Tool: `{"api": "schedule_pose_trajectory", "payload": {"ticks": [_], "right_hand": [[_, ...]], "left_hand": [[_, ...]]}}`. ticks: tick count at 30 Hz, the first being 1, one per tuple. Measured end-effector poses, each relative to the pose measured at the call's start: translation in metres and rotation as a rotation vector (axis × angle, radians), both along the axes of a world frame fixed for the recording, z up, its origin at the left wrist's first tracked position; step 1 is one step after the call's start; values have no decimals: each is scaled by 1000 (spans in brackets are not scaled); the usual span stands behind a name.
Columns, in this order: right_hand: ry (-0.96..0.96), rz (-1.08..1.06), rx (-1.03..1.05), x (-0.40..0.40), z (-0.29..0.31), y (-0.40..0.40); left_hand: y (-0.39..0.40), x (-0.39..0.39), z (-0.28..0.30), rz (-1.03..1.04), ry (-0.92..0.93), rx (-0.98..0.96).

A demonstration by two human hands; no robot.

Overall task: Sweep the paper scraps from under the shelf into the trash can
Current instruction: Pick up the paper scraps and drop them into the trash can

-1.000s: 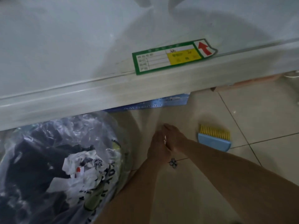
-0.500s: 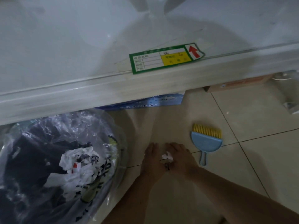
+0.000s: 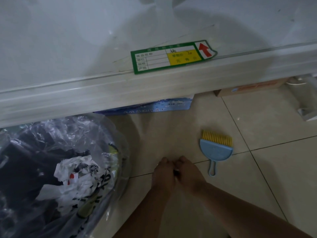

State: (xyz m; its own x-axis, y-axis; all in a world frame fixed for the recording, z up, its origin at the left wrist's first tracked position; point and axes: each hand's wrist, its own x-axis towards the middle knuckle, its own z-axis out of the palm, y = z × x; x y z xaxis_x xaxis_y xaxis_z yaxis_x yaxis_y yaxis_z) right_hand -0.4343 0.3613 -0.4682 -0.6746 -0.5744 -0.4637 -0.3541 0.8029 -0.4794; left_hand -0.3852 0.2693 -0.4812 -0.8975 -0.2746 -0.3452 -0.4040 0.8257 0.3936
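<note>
While both hands press together low on the tiled floor point(image 3: 257, 121), the head view shows the left hand point(image 3: 163, 174) and the right hand point(image 3: 189, 174) cupped side by side, fingertips down, just in front of the shelf point(image 3: 154, 86). A moment earlier a white clump of paper scraps showed between the fingers; now the hands have drawn nearer the person and closed over that spot, so only a tiny pale and dark fleck point(image 3: 176, 170) peeks out between them. Whether each hand is actually clenched on paper or merely herding it along the tile cannot be told from here.

This change suggests the scraps have been gathered out from beneath the shelf and bunched into one small pile, which would leave only the transfer to do. The trash can point(image 3: 120, 152), lined with a clear plastic bag and already holding crumpled printed paper point(image 3: 77, 176), stands just to the left of the hands, with its rim near the left wrist. The small blue dustpan point(image 3: 216, 152) with a yellow brush point(image 3: 217, 137) resting in it lies untouched on the floor to the right, near the right hand, so the collecting appears to be done by hand. A blue printed bag point(image 3: 154, 107) and a cardboard box point(image 3: 253, 87) sit under the shelf edge.
</note>
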Motion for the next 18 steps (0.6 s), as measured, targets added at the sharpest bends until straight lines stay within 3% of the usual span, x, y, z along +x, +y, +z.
{"api": "schedule_pose_trajectory", "payload": {"ticks": [3, 6, 18], "right_hand": [[10, -63, 19, 2, -1, -1], [-15, -105, 65, 1, 3, -4], [-129, -167, 34, -5, 18, -8]], "left_hand": [[-2, -3, 3, 26, 52, 13], [3, -4, 1, 50, -74, 60], [4, -1, 18, 208, -78, 177]]}}
